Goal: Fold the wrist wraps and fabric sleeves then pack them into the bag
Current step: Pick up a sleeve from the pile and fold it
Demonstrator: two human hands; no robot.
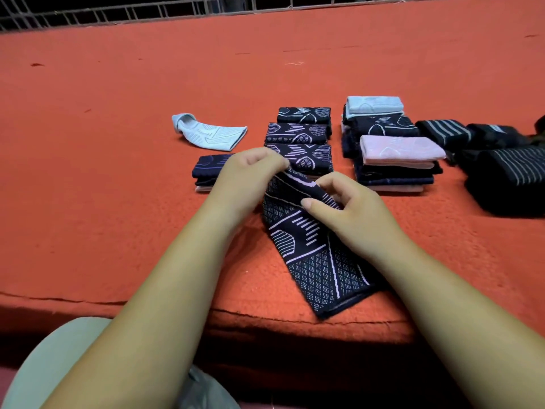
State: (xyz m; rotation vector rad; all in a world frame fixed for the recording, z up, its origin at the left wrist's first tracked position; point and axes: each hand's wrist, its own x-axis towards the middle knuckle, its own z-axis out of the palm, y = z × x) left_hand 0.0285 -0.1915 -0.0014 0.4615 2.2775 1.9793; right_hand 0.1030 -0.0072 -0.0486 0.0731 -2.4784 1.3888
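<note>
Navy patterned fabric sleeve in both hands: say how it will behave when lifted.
Likely floppy: the navy patterned fabric sleeve creases where the left hand and right hand pinch it. Probably light; pinches alone raise its end. Knitted texture should resist slipping.

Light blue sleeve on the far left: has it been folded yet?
No, the light blue sleeve lies stretched out at full length, alone on the red table cover, left of the folded dark sleeves.
</note>
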